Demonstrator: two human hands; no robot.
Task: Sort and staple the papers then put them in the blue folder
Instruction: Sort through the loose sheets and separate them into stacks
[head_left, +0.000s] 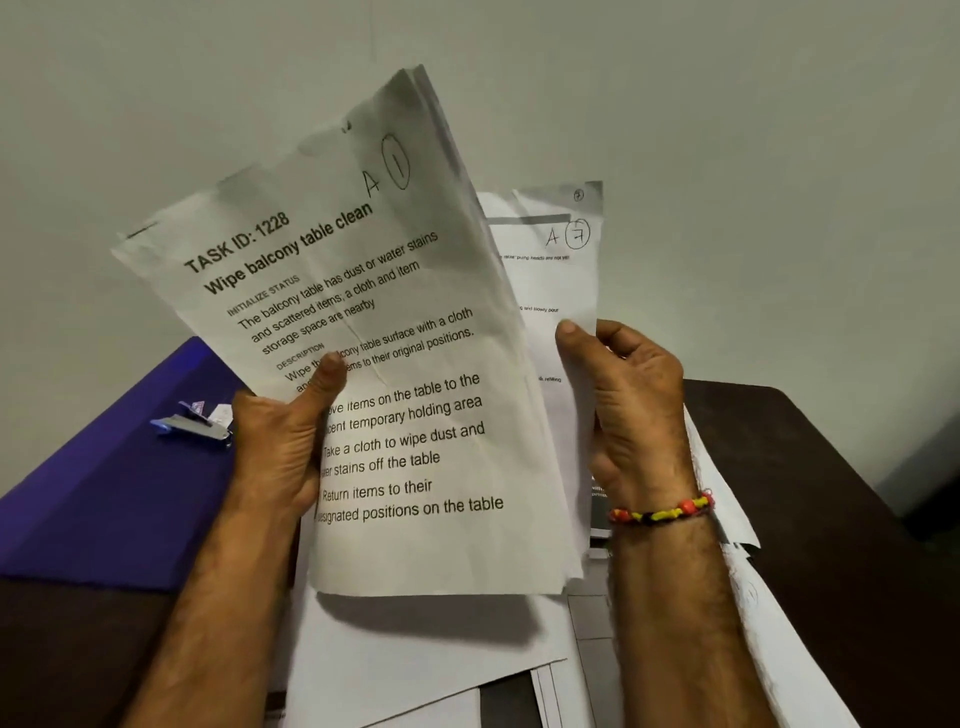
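- A creased sheaf of papers (395, 364) is held up over a dark table (831, 519), gripped at its lower left edge by the left hand (280, 447), thumb pressed across the print.
- A second sheet (566, 275) is pinched at its right edge by the right hand (634, 405), just behind and beside the sheaf; a beaded bracelet (662, 512) is worn at that wrist.
- The top page reads "TASK ID: 1228", "Wipe balcony table clean", with "A" and a circled "1" handwritten; the second sheet is marked "A" and a circled "7".
- The blue folder (104, 493) lies flat at the left, a stapler (195, 423) resting on it; more loose papers (415, 649) are spread beneath the hands.
- Page order could be lost if the "7" sheet is slipped in unchecked; worn, crumpled edges could be misaligned, so a staple might miss sheets.
- Loose pages may slide off the table edge.
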